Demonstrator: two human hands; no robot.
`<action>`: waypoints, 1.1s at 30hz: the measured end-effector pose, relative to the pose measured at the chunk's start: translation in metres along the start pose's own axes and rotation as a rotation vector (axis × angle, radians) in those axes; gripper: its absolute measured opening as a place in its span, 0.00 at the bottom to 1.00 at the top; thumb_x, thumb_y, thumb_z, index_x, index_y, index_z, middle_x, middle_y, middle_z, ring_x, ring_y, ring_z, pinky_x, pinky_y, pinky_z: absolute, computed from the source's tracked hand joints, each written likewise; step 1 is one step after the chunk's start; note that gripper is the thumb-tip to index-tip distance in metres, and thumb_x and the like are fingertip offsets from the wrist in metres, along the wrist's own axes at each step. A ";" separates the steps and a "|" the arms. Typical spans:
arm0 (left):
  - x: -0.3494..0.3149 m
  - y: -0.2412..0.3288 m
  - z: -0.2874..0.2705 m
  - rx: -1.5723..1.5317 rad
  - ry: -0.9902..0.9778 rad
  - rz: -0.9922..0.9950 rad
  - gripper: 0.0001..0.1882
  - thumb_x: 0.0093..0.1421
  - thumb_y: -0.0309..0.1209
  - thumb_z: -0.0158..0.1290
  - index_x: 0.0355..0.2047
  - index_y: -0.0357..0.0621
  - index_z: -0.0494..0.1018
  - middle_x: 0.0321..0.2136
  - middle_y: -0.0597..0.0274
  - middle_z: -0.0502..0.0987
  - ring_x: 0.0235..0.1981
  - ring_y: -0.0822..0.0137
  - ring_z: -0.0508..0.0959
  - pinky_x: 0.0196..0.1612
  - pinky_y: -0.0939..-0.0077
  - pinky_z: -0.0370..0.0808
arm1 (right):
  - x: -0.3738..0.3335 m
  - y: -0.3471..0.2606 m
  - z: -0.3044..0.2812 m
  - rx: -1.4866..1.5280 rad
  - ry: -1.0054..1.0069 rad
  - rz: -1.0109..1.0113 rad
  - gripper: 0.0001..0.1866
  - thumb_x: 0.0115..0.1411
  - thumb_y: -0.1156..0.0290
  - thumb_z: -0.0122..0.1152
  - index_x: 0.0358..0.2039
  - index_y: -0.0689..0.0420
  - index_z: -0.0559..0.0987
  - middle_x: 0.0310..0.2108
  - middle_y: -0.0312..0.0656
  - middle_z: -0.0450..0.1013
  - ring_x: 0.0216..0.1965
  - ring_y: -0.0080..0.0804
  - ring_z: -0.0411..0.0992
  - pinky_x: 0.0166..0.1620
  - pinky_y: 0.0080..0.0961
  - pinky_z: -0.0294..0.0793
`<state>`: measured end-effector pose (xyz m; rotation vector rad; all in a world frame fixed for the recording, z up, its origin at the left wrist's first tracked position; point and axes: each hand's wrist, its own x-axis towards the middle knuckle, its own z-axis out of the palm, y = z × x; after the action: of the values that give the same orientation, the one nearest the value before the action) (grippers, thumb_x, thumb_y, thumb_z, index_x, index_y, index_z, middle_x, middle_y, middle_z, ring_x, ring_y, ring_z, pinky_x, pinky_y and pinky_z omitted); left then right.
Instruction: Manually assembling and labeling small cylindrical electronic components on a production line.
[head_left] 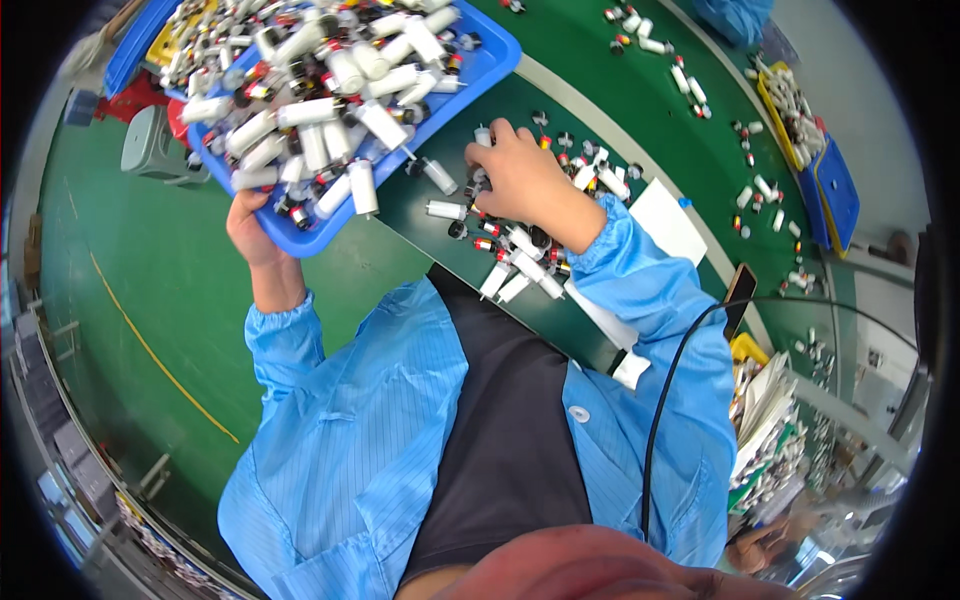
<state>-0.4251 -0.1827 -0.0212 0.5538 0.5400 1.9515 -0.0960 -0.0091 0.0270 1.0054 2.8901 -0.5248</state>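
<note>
My left hand (262, 232) grips the near edge of a blue plastic tray (300, 240), which is tilted and heaped with white cylindrical parts (312, 145) with thin tips. Mixed among them are small black pieces with red and yellow bands. On the dark green tabletop, my right hand (525, 178) is palm down with bent fingers spread among loose parts, next to a white cylinder (483, 136). Its fingertips are partly hidden, and no firm hold shows. More loose white cylinders (527, 262) and round black caps (458, 230) lie near my right wrist.
White paper (668, 222) and a phone (740, 292) lie to the right. A black cable (690, 335) crosses over my right sleeve. Across the green belt (590, 75), scattered parts lead to yellow and blue trays (832, 185). A pale stool (150, 140) stands left on the floor.
</note>
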 end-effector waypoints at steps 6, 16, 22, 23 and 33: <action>0.010 -0.015 0.035 -0.013 0.113 -0.011 0.30 0.48 0.23 0.43 0.54 0.27 0.67 0.51 0.42 0.75 0.52 0.47 0.76 0.62 0.52 0.71 | 0.002 0.014 0.000 0.192 0.148 -0.084 0.19 0.42 0.75 0.67 0.38 0.51 0.78 0.45 0.48 0.67 0.44 0.51 0.72 0.43 0.42 0.77; -0.001 -0.039 0.036 -0.013 0.167 0.016 0.29 0.47 0.22 0.43 0.53 0.28 0.67 0.48 0.46 0.76 0.49 0.52 0.78 0.59 0.57 0.73 | -0.016 0.039 -0.126 0.966 0.351 -0.110 0.17 0.45 0.81 0.61 0.37 0.55 0.72 0.31 0.29 0.67 0.33 0.16 0.64 0.36 0.17 0.68; -0.005 -0.043 0.043 0.006 0.190 -0.039 0.30 0.46 0.23 0.44 0.53 0.29 0.67 0.49 0.45 0.76 0.50 0.50 0.77 0.60 0.56 0.71 | 0.036 -0.047 -0.207 0.945 0.427 -0.261 0.18 0.52 0.81 0.59 0.45 0.61 0.70 0.34 0.36 0.73 0.30 0.21 0.69 0.33 0.24 0.71; -0.004 -0.044 0.047 0.005 0.187 -0.054 0.31 0.46 0.23 0.44 0.54 0.28 0.67 0.50 0.44 0.76 0.51 0.49 0.77 0.61 0.56 0.70 | 0.047 -0.054 -0.203 0.848 0.501 -0.330 0.18 0.51 0.78 0.60 0.44 0.62 0.71 0.35 0.42 0.72 0.33 0.27 0.70 0.36 0.25 0.71; -0.017 -0.039 0.021 0.064 0.133 -0.106 0.30 0.48 0.27 0.45 0.53 0.27 0.69 0.49 0.43 0.77 0.50 0.48 0.77 0.59 0.54 0.71 | 0.023 -0.013 -0.195 0.380 0.222 -0.341 0.43 0.56 0.45 0.66 0.62 0.65 0.68 0.60 0.57 0.67 0.58 0.47 0.69 0.59 0.34 0.69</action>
<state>-0.3787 -0.1798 -0.0302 0.4284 0.7031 1.8838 -0.1071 0.0587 0.2111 0.6254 3.2596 -1.0796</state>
